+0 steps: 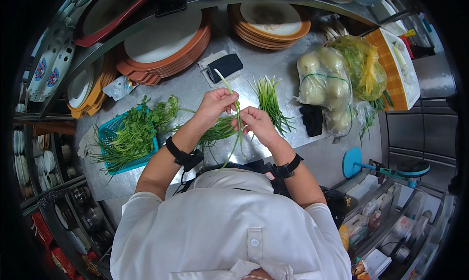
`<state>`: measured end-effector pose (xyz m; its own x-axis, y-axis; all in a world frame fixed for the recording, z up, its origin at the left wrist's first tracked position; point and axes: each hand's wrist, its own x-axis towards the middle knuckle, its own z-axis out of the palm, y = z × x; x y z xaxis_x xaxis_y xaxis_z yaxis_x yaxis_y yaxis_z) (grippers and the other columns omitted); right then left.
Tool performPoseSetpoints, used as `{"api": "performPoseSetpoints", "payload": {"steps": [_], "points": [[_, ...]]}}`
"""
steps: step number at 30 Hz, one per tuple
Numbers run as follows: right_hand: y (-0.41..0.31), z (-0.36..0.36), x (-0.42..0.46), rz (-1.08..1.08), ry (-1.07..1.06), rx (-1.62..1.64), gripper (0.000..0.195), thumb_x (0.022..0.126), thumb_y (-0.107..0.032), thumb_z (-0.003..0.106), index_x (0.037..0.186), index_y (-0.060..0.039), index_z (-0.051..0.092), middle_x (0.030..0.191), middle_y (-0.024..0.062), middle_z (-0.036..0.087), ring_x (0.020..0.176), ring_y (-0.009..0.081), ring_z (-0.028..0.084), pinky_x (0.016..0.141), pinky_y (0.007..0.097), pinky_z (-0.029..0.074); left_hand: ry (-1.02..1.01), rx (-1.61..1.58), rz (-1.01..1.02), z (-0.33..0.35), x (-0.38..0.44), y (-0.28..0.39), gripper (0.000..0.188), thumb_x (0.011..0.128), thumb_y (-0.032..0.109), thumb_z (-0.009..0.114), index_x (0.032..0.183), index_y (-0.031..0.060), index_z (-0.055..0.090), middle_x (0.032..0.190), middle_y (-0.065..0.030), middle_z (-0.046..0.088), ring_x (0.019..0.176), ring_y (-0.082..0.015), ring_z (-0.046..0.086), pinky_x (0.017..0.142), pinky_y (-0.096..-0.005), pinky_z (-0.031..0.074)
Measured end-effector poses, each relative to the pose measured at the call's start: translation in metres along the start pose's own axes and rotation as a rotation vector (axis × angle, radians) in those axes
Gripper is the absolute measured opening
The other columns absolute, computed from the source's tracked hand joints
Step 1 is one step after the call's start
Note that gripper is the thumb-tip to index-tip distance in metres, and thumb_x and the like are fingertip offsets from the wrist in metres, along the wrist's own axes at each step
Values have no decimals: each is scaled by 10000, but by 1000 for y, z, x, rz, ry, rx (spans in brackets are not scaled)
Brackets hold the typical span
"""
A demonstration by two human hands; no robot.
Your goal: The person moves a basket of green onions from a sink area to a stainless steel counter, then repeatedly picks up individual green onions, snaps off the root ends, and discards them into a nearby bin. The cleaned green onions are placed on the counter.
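A green onion [237, 107] with a white stem is held upright between my two hands. My left hand [218, 103] pinches it just below the white end. Lower down, the fingers of my right hand [253, 121] grip its green leaves. Under and beside my left hand lies a loose bunch of long greens [220, 129]. A pile of green onions [270, 100], white ends away from me, rests right of my hands. At the left, a blue plastic basket [155, 142] holds leafy herbs [128, 131] and thin green stalks.
Stacked brown-rimmed plates [176, 56] and another plate stack [271, 19] stand at the back of the metal table [190, 85]. A folded dark cloth [225, 67] lies between them. Bagged round white vegetables [324, 82], a yellow bag of greens [359, 67] and a black cloth [311, 120] are at the right.
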<state>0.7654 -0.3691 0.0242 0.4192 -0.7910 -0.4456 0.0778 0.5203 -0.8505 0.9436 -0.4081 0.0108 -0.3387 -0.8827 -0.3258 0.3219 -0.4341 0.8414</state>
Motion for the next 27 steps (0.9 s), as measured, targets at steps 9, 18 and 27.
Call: {"api": "performPoseSetpoints", "payload": {"steps": [9,18,27], "points": [[1,-3,-7,51,-32,34,137,887,-123,527,1009,-62,517,826,52,637,684,134,626,523,220,449,58,-142,60,-8,10,0,131,903,123,558,976,20,597,807,-38,619,655,-85,546,597,-201,436],[-4,-2,-7,92,-10,95,154,877,-111,533,1000,-28,574,735,18,594,576,101,560,478,206,407,73,-183,85,-9,14,-1,129,897,127,570,981,32,589,820,-39,621,668,-89,552,599,-204,440],[8,-5,1,6,135,38,77,827,-28,521,878,-17,578,626,-18,519,496,51,457,444,195,354,61,-99,200,5,12,-6,112,886,134,595,933,33,600,825,-42,637,680,-78,560,596,-206,433]]}}
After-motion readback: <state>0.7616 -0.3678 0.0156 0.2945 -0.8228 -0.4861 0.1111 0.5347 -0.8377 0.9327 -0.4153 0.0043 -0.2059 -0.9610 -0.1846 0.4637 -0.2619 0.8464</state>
